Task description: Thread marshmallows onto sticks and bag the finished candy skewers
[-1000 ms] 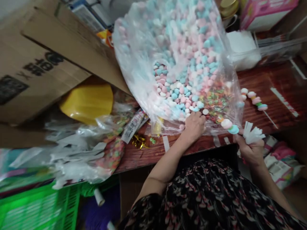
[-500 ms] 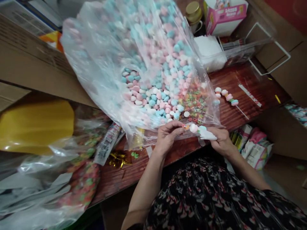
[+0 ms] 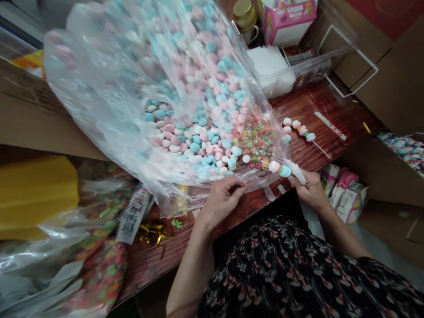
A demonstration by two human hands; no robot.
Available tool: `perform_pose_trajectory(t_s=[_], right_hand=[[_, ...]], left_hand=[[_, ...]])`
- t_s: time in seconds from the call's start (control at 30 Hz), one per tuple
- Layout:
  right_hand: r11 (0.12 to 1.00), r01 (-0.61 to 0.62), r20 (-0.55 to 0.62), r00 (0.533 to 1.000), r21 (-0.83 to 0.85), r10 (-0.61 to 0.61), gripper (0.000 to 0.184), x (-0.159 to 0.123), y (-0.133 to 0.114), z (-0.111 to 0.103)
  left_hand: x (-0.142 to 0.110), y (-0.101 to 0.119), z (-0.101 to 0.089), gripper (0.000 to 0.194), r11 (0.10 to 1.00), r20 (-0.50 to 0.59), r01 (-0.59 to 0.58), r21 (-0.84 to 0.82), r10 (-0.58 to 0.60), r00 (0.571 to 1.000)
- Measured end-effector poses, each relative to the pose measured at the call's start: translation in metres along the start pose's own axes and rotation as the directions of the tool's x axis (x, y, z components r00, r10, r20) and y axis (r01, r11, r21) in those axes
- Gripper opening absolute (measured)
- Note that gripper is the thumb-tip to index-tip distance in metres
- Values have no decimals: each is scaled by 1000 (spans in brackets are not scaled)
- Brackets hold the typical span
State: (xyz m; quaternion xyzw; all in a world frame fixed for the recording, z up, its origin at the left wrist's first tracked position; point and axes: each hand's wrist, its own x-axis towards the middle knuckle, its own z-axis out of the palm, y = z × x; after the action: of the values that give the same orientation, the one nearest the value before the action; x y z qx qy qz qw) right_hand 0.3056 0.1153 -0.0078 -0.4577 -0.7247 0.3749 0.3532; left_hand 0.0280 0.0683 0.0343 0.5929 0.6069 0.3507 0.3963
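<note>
- Left hand [image 3: 221,204] is drawing back from the right, fingers half-curled; cannot tell if holding anything
- Right hand [image 3: 309,192] is gripping a white-fringed stick [image 3: 297,171] above the clear plastic candy bag [image 3: 185,110] corner, two pink-and-blue round candies [image 3: 278,168] threaded
- Longer candy skewer [image 3: 298,131] is lying on the red-brown wooden table [image 3: 344,115]

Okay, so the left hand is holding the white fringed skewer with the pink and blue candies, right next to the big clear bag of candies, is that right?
Not quite: it's the right hand, not the left, holding the white fringed skewer with the pink and blue candies, as the head view shows. It is right next to the big clear bag of candies, as you said.
</note>
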Motion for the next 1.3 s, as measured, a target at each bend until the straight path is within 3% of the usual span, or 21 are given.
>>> perform_pose_trajectory(t_s=[0.07, 0.13, 0.27, 0.33, 0.43, 0.5, 0.63, 0.8, 0.87, 1.07, 1.23, 1.3], right_hand=[[1000, 3, -12, 1000, -9, -3, 12, 1, 1, -3], [1000, 14, -15, 1000, 2, -14, 13, 3, -1, -2], [996, 83, 15, 996, 13, -83, 12, 5, -10, 3], [994, 106, 26, 994, 14, -107, 14, 4, -12, 4], [994, 107, 25, 994, 11, -107, 15, 0, -8, 1], [995, 98, 17, 995, 5, -98, 15, -1, -3, 0], [995, 100, 1, 995, 3, -100, 14, 0, -1, 0], [995, 103, -17, 995, -5, -103, 13, 3, -8, 2], [994, 109, -25, 994, -20, -109, 13, 1, -9, 0], [994, 106, 9, 994, -36, -106, 16, -5, -5, -4], [997, 75, 0, 997, -25, -75, 16, -5, -2, 1], [998, 67, 8, 998, -12, -67, 15, -5, -3, 1]], left_hand=[[11, 1, 3, 10, 957, -47, -112, 269, 129, 990], [29, 0, 14, 12, 899, -60, -148, 412, 189, 980], [58, -8, 42, 13, 768, 5, -120, 629, 150, 989], [59, -14, 47, 14, 772, -1, -135, 622, 173, 985], [47, -22, 39, 16, 886, -71, -165, 432, 216, 974], [35, -24, 32, 16, 913, -97, -158, 375, 208, 973], [27, -14, 31, 12, 779, 21, -157, 607, 182, 983], [46, -1, 51, 19, 689, 86, -137, 712, 108, 990], [51, -4, 55, 19, 687, 75, -119, 717, 94, 993], [46, -17, 49, 19, 867, -43, -167, 469, 211, 977], [52, -13, 58, 17, 718, 52, -173, 675, 188, 981], [55, -15, 60, 18, 702, 58, -171, 691, 181, 982]])
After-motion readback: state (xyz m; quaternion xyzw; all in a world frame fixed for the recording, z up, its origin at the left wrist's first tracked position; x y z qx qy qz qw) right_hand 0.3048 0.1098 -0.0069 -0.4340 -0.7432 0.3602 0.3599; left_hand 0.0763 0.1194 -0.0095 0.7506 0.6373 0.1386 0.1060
